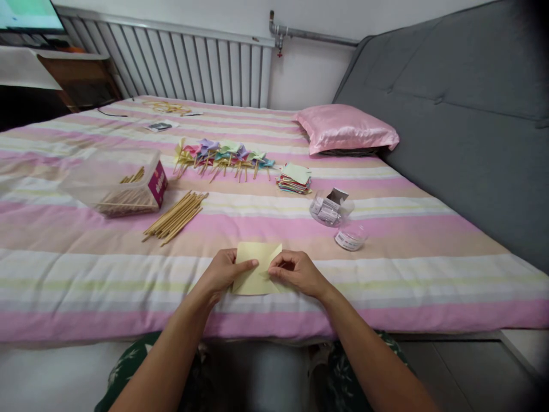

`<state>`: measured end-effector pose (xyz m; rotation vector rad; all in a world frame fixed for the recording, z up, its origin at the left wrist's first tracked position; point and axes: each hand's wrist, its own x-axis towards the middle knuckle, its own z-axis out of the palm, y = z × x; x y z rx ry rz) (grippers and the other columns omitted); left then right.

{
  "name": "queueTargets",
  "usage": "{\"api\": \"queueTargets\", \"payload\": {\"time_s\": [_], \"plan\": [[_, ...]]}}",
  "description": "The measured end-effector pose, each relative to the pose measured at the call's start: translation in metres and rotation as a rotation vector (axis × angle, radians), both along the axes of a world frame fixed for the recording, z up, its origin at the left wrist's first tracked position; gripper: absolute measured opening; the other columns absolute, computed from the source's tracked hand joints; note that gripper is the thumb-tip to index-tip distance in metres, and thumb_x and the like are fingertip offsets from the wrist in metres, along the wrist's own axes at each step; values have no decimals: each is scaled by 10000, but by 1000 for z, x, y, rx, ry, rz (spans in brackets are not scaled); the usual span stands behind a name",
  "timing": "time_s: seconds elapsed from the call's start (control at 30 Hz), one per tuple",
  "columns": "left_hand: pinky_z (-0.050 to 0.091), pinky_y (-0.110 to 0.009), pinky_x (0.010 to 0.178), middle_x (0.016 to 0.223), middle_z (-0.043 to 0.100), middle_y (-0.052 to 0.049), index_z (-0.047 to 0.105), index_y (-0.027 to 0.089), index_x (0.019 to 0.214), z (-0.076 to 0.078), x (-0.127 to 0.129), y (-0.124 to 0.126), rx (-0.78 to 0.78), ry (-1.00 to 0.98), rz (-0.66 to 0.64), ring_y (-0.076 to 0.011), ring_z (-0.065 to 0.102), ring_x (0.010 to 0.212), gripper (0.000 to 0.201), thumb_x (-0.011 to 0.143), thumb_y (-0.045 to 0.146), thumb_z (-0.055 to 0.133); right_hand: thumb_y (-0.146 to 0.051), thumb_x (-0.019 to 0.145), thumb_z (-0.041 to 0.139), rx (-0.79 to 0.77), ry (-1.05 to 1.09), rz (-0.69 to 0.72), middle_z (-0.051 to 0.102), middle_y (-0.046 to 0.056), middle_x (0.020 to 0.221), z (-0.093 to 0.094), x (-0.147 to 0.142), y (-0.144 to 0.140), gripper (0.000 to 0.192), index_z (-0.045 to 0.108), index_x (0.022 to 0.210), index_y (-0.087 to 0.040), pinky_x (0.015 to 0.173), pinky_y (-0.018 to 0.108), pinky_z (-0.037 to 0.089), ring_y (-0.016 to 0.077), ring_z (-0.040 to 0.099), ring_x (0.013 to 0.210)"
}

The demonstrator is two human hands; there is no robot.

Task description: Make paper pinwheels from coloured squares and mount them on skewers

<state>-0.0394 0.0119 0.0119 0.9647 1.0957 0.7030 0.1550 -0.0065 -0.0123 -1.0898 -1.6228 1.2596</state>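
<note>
A pale yellow paper square [254, 264] lies on the striped bedspread [86, 274] near its front edge. My left hand [223, 273] presses on the paper's left side with the forefinger stretched across it. My right hand [295, 272] pinches a folded flap at the paper's right edge. Both hands touch the same sheet.
A loose bundle of wooden sticks [175, 215] and a clear box of sticks [124, 183] lie to the left. Further back are finished paper pinwheels [223, 154] and a stack of coloured paper [294, 178]. A round clear container [330, 209] and its lid [350, 237] sit right. A pink pillow [345, 129] lies behind.
</note>
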Motion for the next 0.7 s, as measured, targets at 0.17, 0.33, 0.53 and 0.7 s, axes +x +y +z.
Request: {"api": "queueTargets", "payload": {"time_s": [0.17, 0.33, 0.53, 0.7], "plan": [[459, -264, 541, 693, 712, -82, 707, 123, 722, 0, 2, 0, 1, -15, 8, -194, 629, 575, 269, 560, 325, 780, -401, 752, 640, -18, 27, -75, 664, 33, 699, -8, -5, 1, 245, 650, 740, -156, 583, 246, 454, 137, 594, 631], [446, -251, 533, 680, 708, -75, 704, 122, 719, -2, 2, 0, -4, -19, 1, -182, 621, 568, 269, 587, 349, 763, -391, 749, 640, 13, -8, -147, 672, 37, 675, -9, -8, 0, 232, 637, 706, -163, 576, 252, 465, 146, 611, 615], [440, -243, 531, 679, 704, -74, 701, 119, 730, -2, 2, 0, -6, -34, -20, -179, 620, 575, 281, 611, 369, 749, -359, 741, 649, 36, -55, -169, 676, 45, 657, -7, -9, 0, 211, 636, 677, -158, 537, 238, 446, 141, 602, 579], [427, -227, 521, 697, 707, -77, 702, 113, 735, 0, 2, -1, 1, -17, -29, -159, 606, 564, 283, 624, 369, 745, -338, 743, 647, 43, -71, -173, 681, 46, 651, -6, -10, 0, 194, 633, 672, -158, 534, 232, 447, 139, 607, 574]]}}
